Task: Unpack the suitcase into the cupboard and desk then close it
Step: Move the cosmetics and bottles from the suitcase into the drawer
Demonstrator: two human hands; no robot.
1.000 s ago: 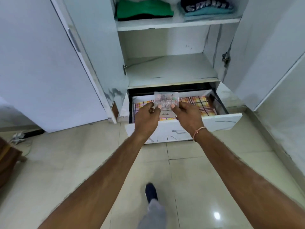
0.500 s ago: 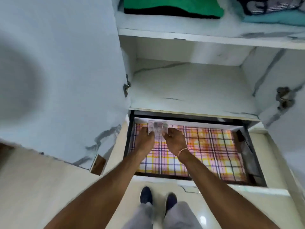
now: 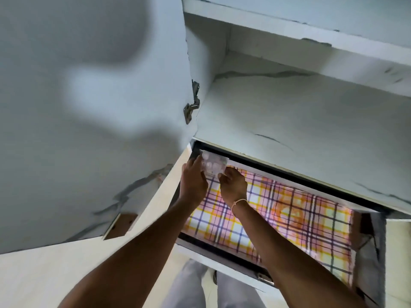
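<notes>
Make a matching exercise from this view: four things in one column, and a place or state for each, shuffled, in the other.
Things:
1. blister pack
2. checked liner
3. drawer
4. thread bracelet

Places or states:
A. pulled out under the bottom shelf
B. around the right wrist
C. held between the left hand and right hand, at the drawer's back left corner
D. spread over the drawer's floor

Pairs: 1-C, 2-D, 3-A, 4-B

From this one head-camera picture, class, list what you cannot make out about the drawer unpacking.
- Packet: blurred, and the left hand and right hand cover its edges; contents unreadable.
- Drawer: back left corner hidden behind hands and packet.
- Upper shelf: its top is cut off by the frame edge.
- Suitcase and desk: outside the view.
</notes>
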